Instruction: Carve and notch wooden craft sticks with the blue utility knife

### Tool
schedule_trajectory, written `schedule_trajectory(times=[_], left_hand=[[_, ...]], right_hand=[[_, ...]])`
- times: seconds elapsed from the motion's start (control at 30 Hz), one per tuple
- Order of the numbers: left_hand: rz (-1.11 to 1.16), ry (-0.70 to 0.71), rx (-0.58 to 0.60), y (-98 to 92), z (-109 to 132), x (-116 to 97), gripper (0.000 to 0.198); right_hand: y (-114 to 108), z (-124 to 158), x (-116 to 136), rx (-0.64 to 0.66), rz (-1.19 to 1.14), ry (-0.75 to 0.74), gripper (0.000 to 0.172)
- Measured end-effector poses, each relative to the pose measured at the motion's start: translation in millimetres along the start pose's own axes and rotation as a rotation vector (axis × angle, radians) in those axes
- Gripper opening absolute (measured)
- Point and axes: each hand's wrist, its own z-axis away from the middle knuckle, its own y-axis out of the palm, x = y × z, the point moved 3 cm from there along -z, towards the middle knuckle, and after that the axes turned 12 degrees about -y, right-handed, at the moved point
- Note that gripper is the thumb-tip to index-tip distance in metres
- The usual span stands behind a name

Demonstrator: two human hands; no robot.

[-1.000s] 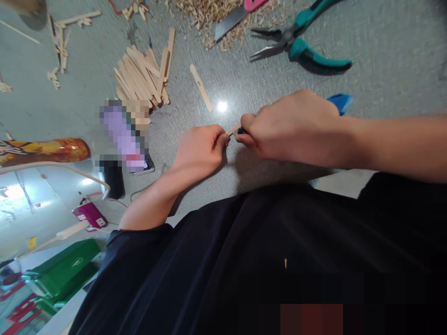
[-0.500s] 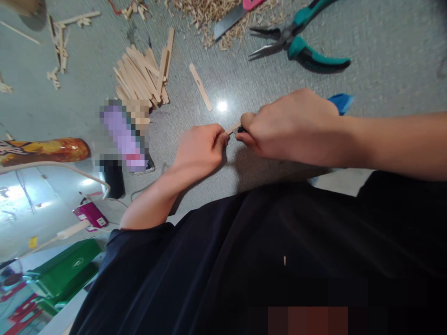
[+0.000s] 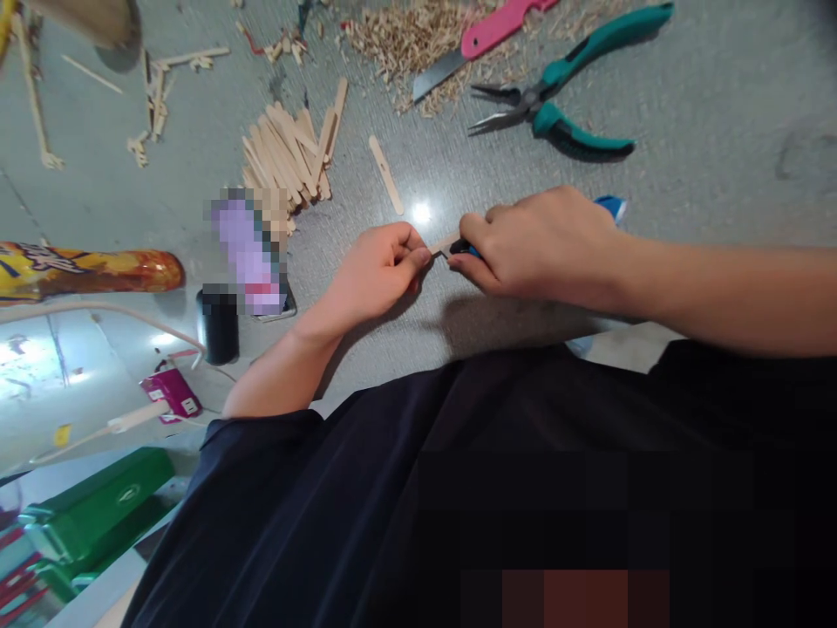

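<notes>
My left hand (image 3: 377,272) pinches one end of a wooden craft stick (image 3: 445,242) just above the table. My right hand (image 3: 547,242) is wrapped round a blue-handled knife (image 3: 611,208), whose handle end shows behind the wrist. Its black front part and thin blade lie against the stick, close to my left fingertips. Most of the knife is hidden in my fist. A single craft stick (image 3: 386,174) with a small notch in its middle lies on the table beyond my hands. Further left sits a pile of craft sticks (image 3: 284,153).
Teal-handled pliers (image 3: 533,103) lie beyond my right hand, jaws apart. A pink-handled knife (image 3: 487,39) rests on wood shavings (image 3: 398,39). Left are a blurred-out phone (image 3: 252,253), a black cylinder (image 3: 219,327), a drink bottle (image 3: 91,270) and assembled stick pieces (image 3: 157,96).
The view has shifted slightly, bringing more of the pink-handled knife into sight. My hands still hold the stick and knife, and a little more of the stick shows between them.
</notes>
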Motion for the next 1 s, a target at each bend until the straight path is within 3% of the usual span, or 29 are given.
schedule_trajectory(times=[0.17, 0.53, 0.73, 0.87, 1.0], left_hand=[[0.097, 0.082, -0.059, 3.3, -3, 8, 0.027], [0.568, 0.202, -0.196, 17.5, -4, 10, 0.019], [0.623, 0.161, -0.233, 21.3, -5, 9, 0.019], [0.617, 0.217, -0.256, 21.2, -4, 10, 0.018], [0.588, 0.315, -0.296, 21.5, -3, 11, 0.030]], right_hand=[[-2, 1, -2, -0.084, 0.084, -0.032, 0.064], [-19, 1, -2, -0.193, 0.228, -0.039, 0.075], [-15, 1, -4, -0.248, 0.228, -0.043, 0.074], [-16, 1, -5, -0.280, 0.195, -0.037, 0.072], [-18, 1, -4, -0.281, 0.207, -0.038, 0.072]])
